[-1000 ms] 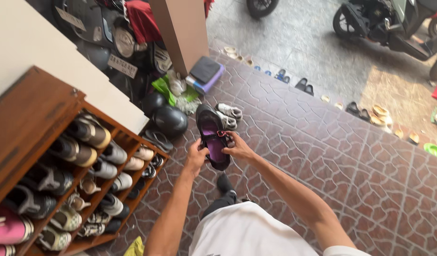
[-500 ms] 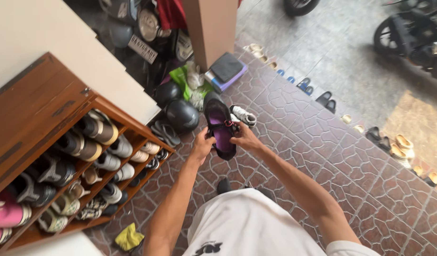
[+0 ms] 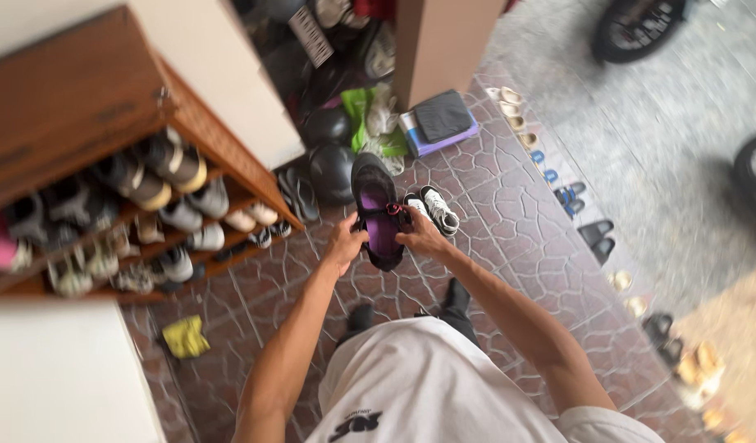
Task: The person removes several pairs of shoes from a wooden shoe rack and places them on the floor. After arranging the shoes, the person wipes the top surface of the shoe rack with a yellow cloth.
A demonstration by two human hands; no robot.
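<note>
I see both hands gripping a black low-cut shoe with a purple insole (image 3: 376, 212), held above the brown patterned tile floor (image 3: 509, 213). The left hand (image 3: 345, 244) clasps its left edge, and the right hand (image 3: 419, 238) pinches its red strap. The shoe sits right of the slanted wooden shoe rack (image 3: 140, 180), just beside a white sneaker (image 3: 438, 208).
</note>
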